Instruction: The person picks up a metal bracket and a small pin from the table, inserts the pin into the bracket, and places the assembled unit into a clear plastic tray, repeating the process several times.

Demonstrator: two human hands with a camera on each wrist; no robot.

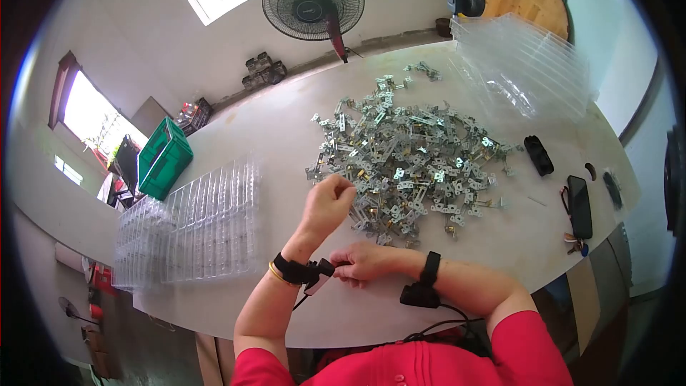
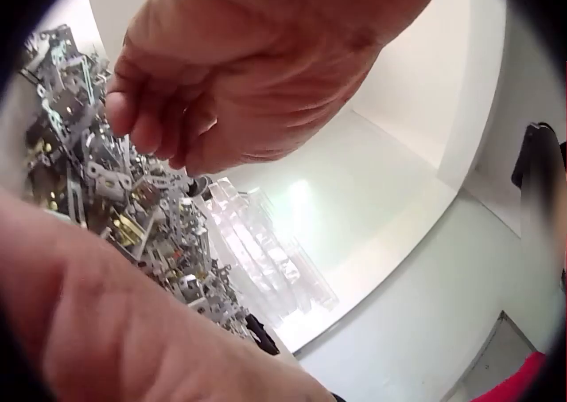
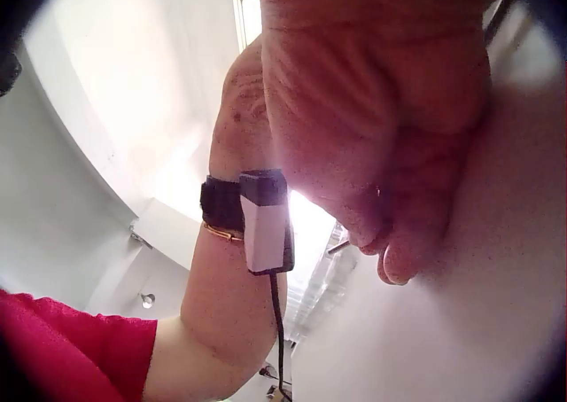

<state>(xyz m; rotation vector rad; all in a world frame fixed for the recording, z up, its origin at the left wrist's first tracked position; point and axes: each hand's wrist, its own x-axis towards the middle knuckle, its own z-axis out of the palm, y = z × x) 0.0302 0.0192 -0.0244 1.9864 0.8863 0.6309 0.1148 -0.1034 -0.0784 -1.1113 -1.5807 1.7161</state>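
My left hand (image 1: 329, 204) is at the near left edge of a big heap of metal brackets (image 1: 421, 157). Its fingers are curled in, and the left wrist view shows nothing between the fingers (image 2: 149, 132). Lower and closer to my body, my right hand (image 1: 361, 263) lies low over the table beside the left wrist's strapped camera (image 1: 319, 276). In the right wrist view its thumb and fingers are bent together, with a short grey metal rod (image 3: 338, 246) sticking out at the fingertips. The rest of that piece is hidden by the hand.
Clear plastic trays (image 1: 207, 225) lie at the left, and more are stacked (image 1: 525, 64) at the back right. A green crate (image 1: 164, 157) stands beyond the left edge. At the right are a black case (image 1: 539, 156), a phone (image 1: 579, 207) and keys (image 1: 577, 244). A cable (image 1: 443, 320) runs by my body.
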